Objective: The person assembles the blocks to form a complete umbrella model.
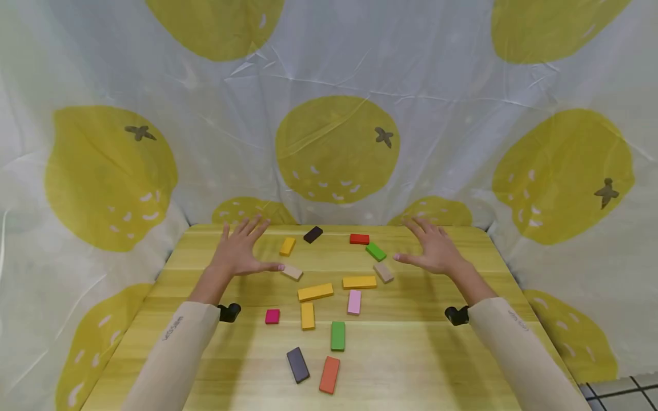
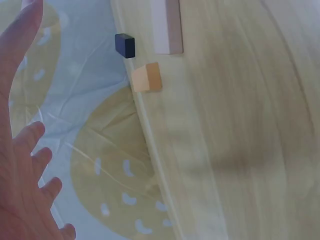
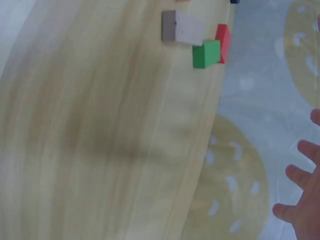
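My left hand (image 1: 239, 251) hovers over the left of the table, fingers spread and holding nothing. Its thumb tip appears close to a pale wooden block (image 1: 292, 273). Over the right side, my right hand (image 1: 434, 251) is likewise spread and holds nothing. Nearest to it are a light brown block (image 1: 383, 272) and a green block (image 1: 376, 252), with a red block (image 1: 359, 239) just behind. A yellow block (image 1: 287, 246) and a black block (image 1: 313, 234) lie near the back edge. Spread fingers also show in the left wrist view, beside the orange-yellow block (image 2: 147, 78).
Between the arms on the wooden table (image 1: 401, 365) lie more blocks: yellow ones (image 1: 315, 292), a pink one (image 1: 354, 302), a magenta one (image 1: 272, 317), a green one (image 1: 337, 336), a dark one (image 1: 298, 365) and an orange-red one (image 1: 329, 375). A lemon-print cloth (image 1: 442, 142) hangs around the table.
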Demonstrator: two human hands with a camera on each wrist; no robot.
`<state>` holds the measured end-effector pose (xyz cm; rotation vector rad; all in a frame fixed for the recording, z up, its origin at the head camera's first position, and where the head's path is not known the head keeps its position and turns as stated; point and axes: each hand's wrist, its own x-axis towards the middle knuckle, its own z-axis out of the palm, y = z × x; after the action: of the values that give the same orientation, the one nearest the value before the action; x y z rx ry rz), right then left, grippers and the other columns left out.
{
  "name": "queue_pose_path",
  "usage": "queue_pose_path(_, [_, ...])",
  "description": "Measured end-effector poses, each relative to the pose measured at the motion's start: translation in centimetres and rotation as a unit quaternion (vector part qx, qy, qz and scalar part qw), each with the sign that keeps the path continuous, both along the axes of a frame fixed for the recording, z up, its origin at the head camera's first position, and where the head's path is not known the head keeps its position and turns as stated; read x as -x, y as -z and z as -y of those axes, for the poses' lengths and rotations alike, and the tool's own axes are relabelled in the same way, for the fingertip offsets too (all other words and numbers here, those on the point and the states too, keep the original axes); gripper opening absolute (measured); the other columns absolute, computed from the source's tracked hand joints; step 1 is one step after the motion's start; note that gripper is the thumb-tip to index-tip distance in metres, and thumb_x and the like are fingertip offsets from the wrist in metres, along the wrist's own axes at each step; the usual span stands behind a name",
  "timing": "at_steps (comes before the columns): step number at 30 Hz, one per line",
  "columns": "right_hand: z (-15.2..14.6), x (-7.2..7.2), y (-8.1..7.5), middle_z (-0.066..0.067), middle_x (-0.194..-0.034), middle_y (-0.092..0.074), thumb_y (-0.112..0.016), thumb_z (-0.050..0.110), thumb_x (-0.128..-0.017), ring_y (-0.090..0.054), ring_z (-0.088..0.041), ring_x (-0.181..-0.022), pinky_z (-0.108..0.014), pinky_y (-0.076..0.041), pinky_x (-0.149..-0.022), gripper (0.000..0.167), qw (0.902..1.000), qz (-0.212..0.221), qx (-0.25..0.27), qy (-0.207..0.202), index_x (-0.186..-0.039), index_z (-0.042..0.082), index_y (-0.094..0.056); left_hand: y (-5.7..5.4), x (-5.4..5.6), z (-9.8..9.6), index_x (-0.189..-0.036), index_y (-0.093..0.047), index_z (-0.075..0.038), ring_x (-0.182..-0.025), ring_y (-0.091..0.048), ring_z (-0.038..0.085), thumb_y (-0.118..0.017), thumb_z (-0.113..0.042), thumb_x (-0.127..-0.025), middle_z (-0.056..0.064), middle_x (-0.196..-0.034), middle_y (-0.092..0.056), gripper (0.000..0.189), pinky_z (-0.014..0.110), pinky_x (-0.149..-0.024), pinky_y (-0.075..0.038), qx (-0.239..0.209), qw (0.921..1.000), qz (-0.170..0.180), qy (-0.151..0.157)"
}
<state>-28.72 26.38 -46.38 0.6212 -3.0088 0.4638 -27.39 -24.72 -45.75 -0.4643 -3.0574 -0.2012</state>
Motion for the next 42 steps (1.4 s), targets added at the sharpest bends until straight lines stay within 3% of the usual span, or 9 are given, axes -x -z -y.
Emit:
queue_pose_path(8, [2.1,-1.7,1.4,-0.016,-0.169,-0.027,-0.063,0.068,-0.091,-0.030,-0.046,-0.152,-0.076,-0.026,-0.115,0.091,0.9993,-0.001,0.030,-0.021,-0.163,0.020,-0.033,1.1,-1.6,-0.4,-0.165,-0.028,-0.022,-0.157,-0.021,0.041,-0.066,-0.084,-0.074,0.010,-0.172,-0.022,0.117,0.073,-0.123,-0.009,-0.024,0.9996,-0.004,0.017])
queue_pose_path(25, [7.4,-6.7,5.2,-0.009,-0.161,-0.044,-0.064,0.066,-0.091,-0.043,-0.038,-0.146,-0.066,-0.039,-0.113,0.080,0.9936,-0.008,0.094,-0.063,-0.153,0.017,-0.050,5.6,-5.4,-4.0,-0.157,-0.045,-0.020,-0.149,-0.040,0.041,-0.071,-0.076,-0.078,0.010,-0.162,-0.043,0.100,0.067,-0.122,-0.024,-0.114,0.9896,-0.039,0.079])
queue_pose_path(34, [9.2,-9.0,7.9,-0.004,-0.143,-0.059,-0.070,0.055,-0.092,-0.053,-0.032,-0.139,-0.056,-0.048,-0.110,0.060,0.9908,0.006,0.110,-0.079,-0.138,0.018,-0.064,7.1,-6.6,-6.5,-0.157,-0.045,-0.022,-0.147,-0.043,0.036,-0.069,-0.077,-0.079,0.006,-0.161,-0.044,0.099,0.061,-0.120,-0.033,-0.133,0.9853,-0.021,0.105])
queue_pose_path(37, [9.8,-9.4,8.4,-0.002,-0.139,-0.060,-0.072,0.049,-0.093,-0.058,-0.027,-0.130,-0.052,-0.050,-0.107,0.053,0.9898,0.018,0.112,-0.086,-0.136,0.019,-0.065,7.3,-7.1,-7.2,-0.157,-0.046,-0.022,-0.147,-0.043,0.036,-0.068,-0.078,-0.078,0.006,-0.161,-0.045,0.099,0.062,-0.118,-0.035,-0.137,0.9838,-0.021,0.113])
queue_pose_path(42, [10.5,-9.8,8.8,-0.005,-0.139,-0.059,-0.073,0.040,-0.093,-0.058,-0.027,-0.129,-0.052,-0.049,-0.109,0.047,0.9884,0.045,0.116,-0.088,-0.134,0.017,-0.066,7.9,-7.7,-8.1,-0.157,-0.047,-0.023,-0.147,-0.044,0.035,-0.067,-0.078,-0.078,0.007,-0.160,-0.047,0.098,0.062,-0.117,-0.038,-0.141,0.9822,-0.007,0.124])
